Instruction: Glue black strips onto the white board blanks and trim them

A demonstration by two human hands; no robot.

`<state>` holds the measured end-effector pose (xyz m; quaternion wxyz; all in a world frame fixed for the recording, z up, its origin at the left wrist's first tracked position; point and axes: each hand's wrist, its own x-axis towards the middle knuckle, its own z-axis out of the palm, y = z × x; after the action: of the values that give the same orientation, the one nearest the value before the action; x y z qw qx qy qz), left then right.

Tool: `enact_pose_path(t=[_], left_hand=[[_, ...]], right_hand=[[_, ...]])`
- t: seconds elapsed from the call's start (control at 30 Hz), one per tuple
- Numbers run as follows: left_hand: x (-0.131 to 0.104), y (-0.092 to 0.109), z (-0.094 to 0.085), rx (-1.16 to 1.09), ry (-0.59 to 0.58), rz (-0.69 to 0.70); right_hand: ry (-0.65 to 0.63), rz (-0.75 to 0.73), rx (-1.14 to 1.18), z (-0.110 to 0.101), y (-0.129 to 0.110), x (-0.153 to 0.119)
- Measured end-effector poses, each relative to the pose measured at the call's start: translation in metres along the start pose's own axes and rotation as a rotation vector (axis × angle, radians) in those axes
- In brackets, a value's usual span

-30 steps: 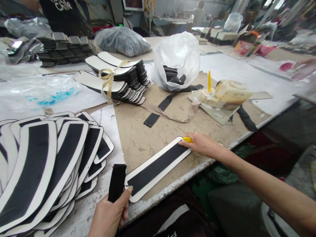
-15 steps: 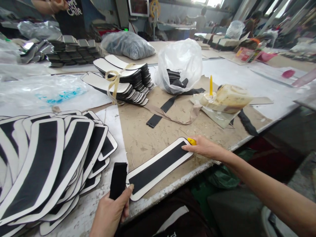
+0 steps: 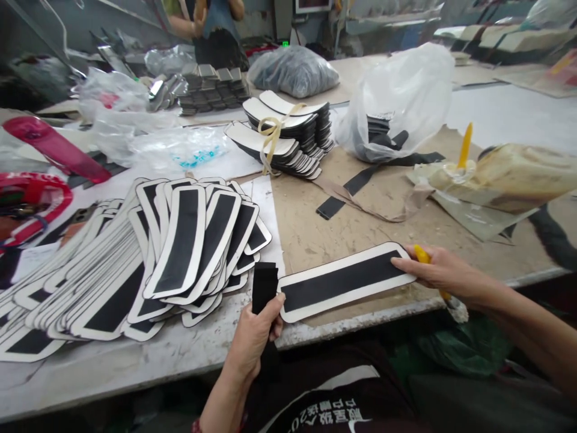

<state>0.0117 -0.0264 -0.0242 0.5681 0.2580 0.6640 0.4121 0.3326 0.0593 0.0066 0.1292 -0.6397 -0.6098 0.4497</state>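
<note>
A white-edged curved panel [image 3: 342, 282] with a black middle strip is held at both ends above the brown board. My left hand [image 3: 261, 328] pinches its left end and also grips a folded black strap [image 3: 264, 285]. At the other end, my right hand [image 3: 433, 270] pinches the panel between thumb and fingers, with a yellow-handled brush [image 3: 422, 254] tucked in the same hand, its bristles pointing down. A fanned pile of similar panels [image 3: 180, 240] lies left of my left hand.
Tied stacks of curved pieces [image 3: 288, 132], a clear bag [image 3: 396, 102] and a glue container [image 3: 523, 174] with a yellow stick stand behind the hands. A pink tool [image 3: 54, 147] lies far left. Another person's hands show at the back.
The view has swung left, showing more of the pile. The held panel is now closer to level, and the brush's bristle end has come into sight below my right hand.
</note>
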Motion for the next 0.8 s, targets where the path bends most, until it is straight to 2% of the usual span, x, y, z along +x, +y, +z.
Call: enact_pose_path(t=[0.17, 0.27, 0.37, 0.53, 0.8], left_hand=[[0.001, -0.004, -0.004, -0.124, -0.022, -0.021], [-0.002, -0.004, -0.006, -0.187, -0.06, 0.003], [-0.005, -0.004, -0.006, -0.235, -0.045, 0.036], [-0.012, -0.006, -0.006, -0.247, 0.048, 0.07], [-0.023, -0.013, -0.004, -0.318, 0.16, 0.051]], right_hand=[[-0.071, 0.012, 0.236, 0.006, -0.01, -0.011], [-0.09, 0.008, 0.298, 0.009, -0.013, -0.015], [-0.071, -0.005, 0.225, 0.009, -0.011, -0.017], [-0.032, 0.008, 0.055, 0.012, -0.01, -0.019], [-0.008, -0.038, 0.106, 0.024, -0.02, -0.033]])
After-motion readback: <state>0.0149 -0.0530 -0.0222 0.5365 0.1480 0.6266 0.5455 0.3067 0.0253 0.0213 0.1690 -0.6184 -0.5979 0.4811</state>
